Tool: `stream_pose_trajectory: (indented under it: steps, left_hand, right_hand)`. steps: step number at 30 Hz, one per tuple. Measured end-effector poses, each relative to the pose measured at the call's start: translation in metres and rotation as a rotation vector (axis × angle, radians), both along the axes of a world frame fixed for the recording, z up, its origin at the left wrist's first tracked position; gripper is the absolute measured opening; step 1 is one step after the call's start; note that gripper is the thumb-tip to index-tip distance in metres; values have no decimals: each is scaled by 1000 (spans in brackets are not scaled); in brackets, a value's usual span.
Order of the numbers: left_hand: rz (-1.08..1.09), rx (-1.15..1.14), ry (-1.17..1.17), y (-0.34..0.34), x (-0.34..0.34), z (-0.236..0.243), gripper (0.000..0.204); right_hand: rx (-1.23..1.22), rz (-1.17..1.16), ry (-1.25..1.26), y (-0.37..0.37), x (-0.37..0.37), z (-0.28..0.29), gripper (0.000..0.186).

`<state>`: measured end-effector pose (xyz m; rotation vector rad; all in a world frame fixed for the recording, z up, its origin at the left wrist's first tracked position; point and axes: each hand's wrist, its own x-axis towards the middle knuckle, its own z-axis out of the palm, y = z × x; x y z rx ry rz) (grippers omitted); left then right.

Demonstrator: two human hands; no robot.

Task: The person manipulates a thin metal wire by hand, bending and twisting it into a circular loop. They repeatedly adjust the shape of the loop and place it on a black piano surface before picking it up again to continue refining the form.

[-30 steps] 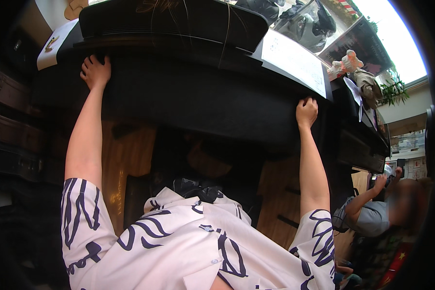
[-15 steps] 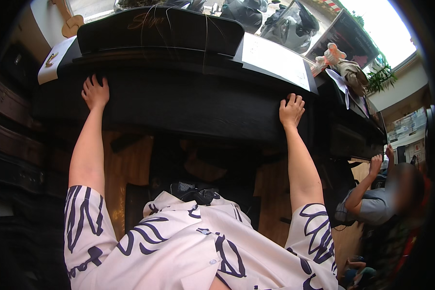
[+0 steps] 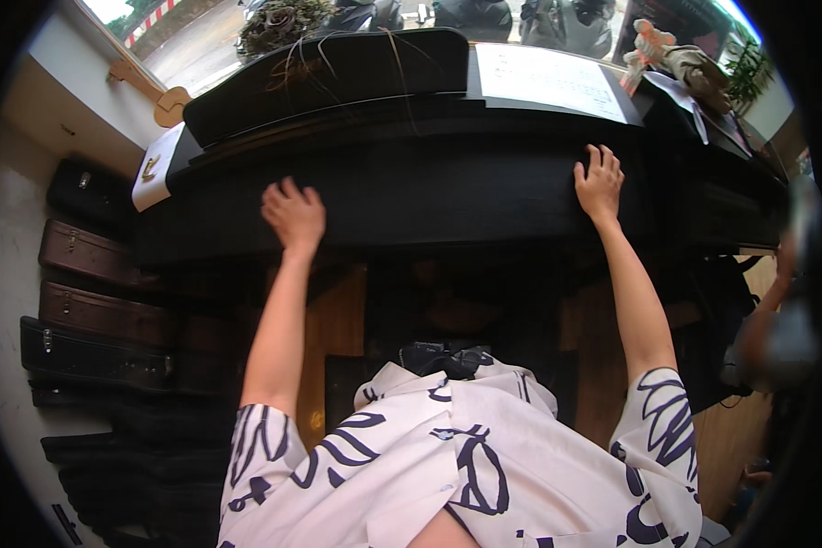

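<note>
My left hand, slightly blurred, is open with spread fingers on or just over the closed black fallboard of a piano. My right hand rests open on the right part of that cover, fingers lightly bent. Neither holds anything. Behind them rises a black music stand, with a white printed sheet to its right and a smaller white paper at the far left.
Black and brown instrument cases are piled at left, near a wooden guitar. Small figurines, fabric and a plant stand at right. Another person is at the right edge. Parked scooters show through the window.
My left hand has shifted inward and toward me along the fallboard. My right hand's fingers have straightened and spread from a curl. The view has swung left, revealing more cases.
</note>
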<state>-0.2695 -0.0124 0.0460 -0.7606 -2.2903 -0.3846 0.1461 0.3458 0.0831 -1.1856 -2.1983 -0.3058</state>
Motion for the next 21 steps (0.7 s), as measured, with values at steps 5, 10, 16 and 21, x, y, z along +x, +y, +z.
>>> stream_pose_trajectory:
  steps: [5, 10, 16, 21]
  left_hand:
    - [-487, 274, -221, 39, 80, 27, 23]
    - [-822, 612, -648, 80, 112, 49, 13]
    - [-731, 720, -750, 138, 122, 70, 24]
    - [-804, 729, -782, 154, 117, 69, 15]
  right_hand:
    - [-26, 93, 15, -44, 15, -10, 43]
    - [-21, 129, -24, -108, 14, -6, 42]
    - [-133, 202, -26, -153, -15, 14, 32]
    - [-198, 367, 74, -170, -46, 23, 22]
